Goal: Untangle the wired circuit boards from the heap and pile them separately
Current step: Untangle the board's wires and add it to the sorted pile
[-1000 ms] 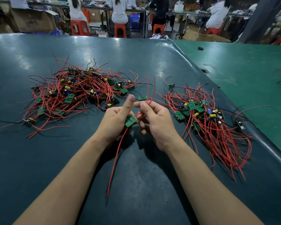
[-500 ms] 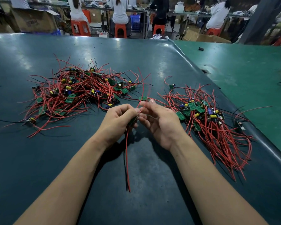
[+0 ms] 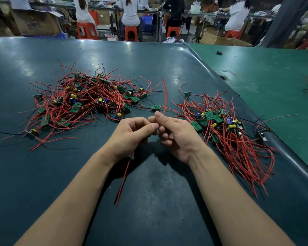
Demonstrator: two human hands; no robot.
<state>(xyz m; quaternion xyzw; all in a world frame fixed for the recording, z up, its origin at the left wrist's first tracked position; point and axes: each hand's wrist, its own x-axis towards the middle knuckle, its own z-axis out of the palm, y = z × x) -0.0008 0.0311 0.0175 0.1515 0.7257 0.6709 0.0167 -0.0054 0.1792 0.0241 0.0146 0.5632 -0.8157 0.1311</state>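
The board they're working on has vanished into the left hand point(image 3: 132, 134) now; a second ago it was showing green between both hands. Its red wire point(image 3: 124, 178) hangs straighter toward the surface point(image 3: 149, 210), another arcs up from the right hand point(image 3: 174, 134). Both hands' fingers are curled, pinching it. Looks freed to me, next stop the sorted pile point(image 3: 229, 135), away from the heap point(image 3: 82, 103).
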